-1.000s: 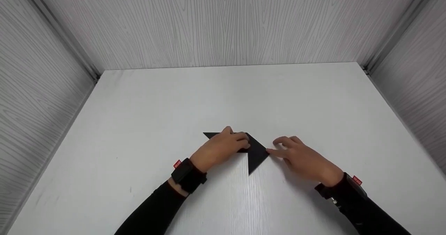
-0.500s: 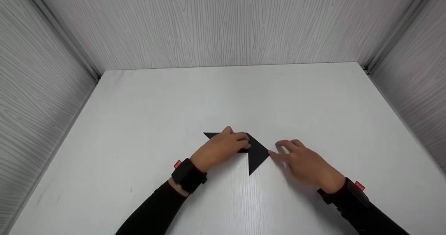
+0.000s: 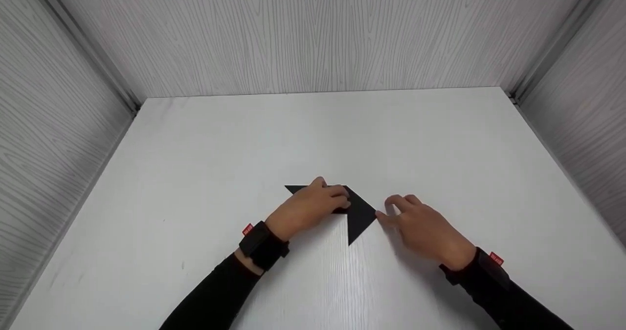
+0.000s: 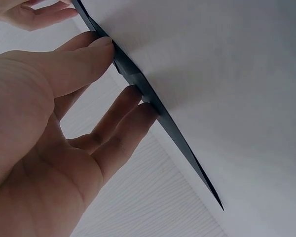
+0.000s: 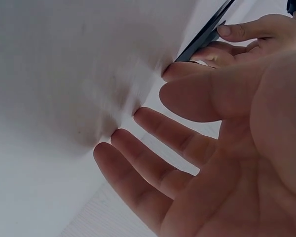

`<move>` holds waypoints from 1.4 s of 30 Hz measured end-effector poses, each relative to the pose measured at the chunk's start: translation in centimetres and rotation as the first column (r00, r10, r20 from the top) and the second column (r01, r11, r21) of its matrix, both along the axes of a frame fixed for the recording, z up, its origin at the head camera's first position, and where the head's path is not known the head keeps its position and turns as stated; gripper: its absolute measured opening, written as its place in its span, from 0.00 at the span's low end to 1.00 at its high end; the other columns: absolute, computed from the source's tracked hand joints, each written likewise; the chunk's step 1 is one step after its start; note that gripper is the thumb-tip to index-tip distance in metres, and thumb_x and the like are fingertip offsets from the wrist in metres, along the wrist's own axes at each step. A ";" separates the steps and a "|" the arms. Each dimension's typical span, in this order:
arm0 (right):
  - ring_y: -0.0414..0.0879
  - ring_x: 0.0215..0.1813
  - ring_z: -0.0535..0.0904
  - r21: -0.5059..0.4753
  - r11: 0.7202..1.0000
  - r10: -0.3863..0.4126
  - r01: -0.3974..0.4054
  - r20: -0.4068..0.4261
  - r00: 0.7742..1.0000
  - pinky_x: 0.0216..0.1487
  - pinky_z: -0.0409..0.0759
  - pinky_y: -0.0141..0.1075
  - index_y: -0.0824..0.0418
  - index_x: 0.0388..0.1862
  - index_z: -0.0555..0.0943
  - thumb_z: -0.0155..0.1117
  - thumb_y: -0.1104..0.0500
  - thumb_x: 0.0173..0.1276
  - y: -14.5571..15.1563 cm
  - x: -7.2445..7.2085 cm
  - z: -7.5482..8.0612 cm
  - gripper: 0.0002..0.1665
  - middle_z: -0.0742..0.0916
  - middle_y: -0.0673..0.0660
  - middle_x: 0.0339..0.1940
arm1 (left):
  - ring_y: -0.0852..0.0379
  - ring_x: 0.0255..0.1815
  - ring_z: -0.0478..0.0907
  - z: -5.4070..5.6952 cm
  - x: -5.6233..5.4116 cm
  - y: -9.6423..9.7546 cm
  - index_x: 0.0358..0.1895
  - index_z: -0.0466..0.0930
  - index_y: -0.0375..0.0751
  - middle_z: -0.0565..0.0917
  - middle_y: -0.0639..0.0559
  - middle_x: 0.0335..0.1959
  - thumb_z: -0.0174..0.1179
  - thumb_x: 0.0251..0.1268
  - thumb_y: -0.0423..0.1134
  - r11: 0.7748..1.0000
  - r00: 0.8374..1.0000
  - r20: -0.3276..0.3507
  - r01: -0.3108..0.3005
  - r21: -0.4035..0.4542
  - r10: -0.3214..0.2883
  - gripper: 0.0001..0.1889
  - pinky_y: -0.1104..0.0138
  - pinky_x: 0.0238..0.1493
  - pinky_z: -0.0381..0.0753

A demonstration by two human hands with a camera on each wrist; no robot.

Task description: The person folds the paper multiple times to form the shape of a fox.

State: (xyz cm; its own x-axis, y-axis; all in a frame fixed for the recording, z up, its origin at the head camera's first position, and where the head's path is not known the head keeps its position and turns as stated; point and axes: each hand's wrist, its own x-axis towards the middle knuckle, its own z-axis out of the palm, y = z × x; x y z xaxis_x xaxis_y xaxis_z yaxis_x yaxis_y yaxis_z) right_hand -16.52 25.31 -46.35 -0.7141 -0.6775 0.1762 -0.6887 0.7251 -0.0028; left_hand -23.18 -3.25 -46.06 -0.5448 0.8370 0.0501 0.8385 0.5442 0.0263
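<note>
A folded piece of black paper [image 3: 361, 216] lies flat on the white tabletop, with pointed corners at the left, right and near side. My left hand [image 3: 307, 209] rests across its left and middle part, hiding some of the folds. In the left wrist view, thumb and fingertips press down on the dark paper [image 4: 175, 133], which appears edge-on. To the right, my right hand [image 3: 426, 230] touches the paper's right corner with the index fingertip. Its other fingertips rest on the table, spread apart, in the right wrist view, where the paper [image 5: 200, 44] shows beyond the index finger.
The white tabletop [image 3: 234, 144] is bounded by a grey wood-grain back panel [image 3: 313, 36] and by side panels, the left panel [image 3: 44, 139] and the right panel [image 3: 582, 110]. Black bands are worn on both wrists.
My right hand has shifted slightly, its index fingertip staying at the paper's right corner. The left hand and the paper have hardly moved.
</note>
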 end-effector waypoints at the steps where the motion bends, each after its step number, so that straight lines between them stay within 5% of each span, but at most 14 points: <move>1: 0.62 0.50 0.79 0.005 1.000 0.003 -0.003 -0.003 1.000 0.41 0.85 0.45 0.59 0.61 0.89 0.62 0.81 0.62 0.0 0.0 0.0 0.32 0.83 0.64 0.57 | 0.49 0.47 0.75 0.0 0.0 0.0 0.62 0.86 0.49 0.83 0.53 0.64 0.61 0.79 0.32 1.000 1.000 0.003 -0.002 -0.001 0.002 0.16 0.67 0.49 0.79; 7: 0.63 0.50 0.80 0.001 1.000 0.014 -0.014 0.004 1.000 0.40 0.84 0.48 0.60 0.61 0.88 0.61 0.80 0.62 0.0 -0.1 -0.2 0.31 0.83 0.62 0.57 | 0.49 0.47 0.75 0.0 0.0 0.0 0.61 0.86 0.50 0.83 0.53 0.63 0.60 0.79 0.31 1.000 1.000 0.004 0.008 0.005 -0.008 0.15 0.66 0.49 0.79; 16: 0.59 0.59 0.85 -0.077 0.995 0.069 -0.060 0.121 0.990 0.54 0.86 0.47 0.69 0.61 0.86 0.61 0.77 0.68 -1.2 -1.5 0.7 0.23 0.87 0.62 0.62 | 0.49 0.45 0.74 0.0 0.0 -0.2 0.59 0.87 0.50 0.85 0.54 0.61 0.61 0.79 0.33 1.000 1.000 -0.009 0.011 0.020 -0.011 0.14 0.66 0.48 0.78; 29: 0.59 0.56 0.83 -0.097 0.994 0.064 -0.047 0.181 0.981 0.56 0.84 0.47 0.64 0.59 0.87 0.58 0.73 0.73 -3.8 -3.8 0.5 0.21 0.86 0.61 0.61 | 0.50 0.45 0.74 0.0 -0.2 0.1 0.59 0.87 0.50 0.86 0.55 0.60 0.61 0.79 0.34 0.998 0.999 0.029 0.014 0.053 -0.016 0.13 0.66 0.48 0.78; 42: 0.57 0.50 0.83 -0.106 0.993 0.068 -0.060 0.076 0.995 0.53 0.84 0.44 0.66 0.52 0.89 0.62 0.73 0.71 -4.7 -3.6 -0.1 0.15 0.89 0.61 0.55 | 0.49 0.47 0.77 0.0 -0.4 -0.4 0.61 0.85 0.49 0.86 0.54 0.57 0.63 0.78 0.36 0.995 0.999 0.050 -0.017 0.103 0.012 0.14 0.65 0.51 0.79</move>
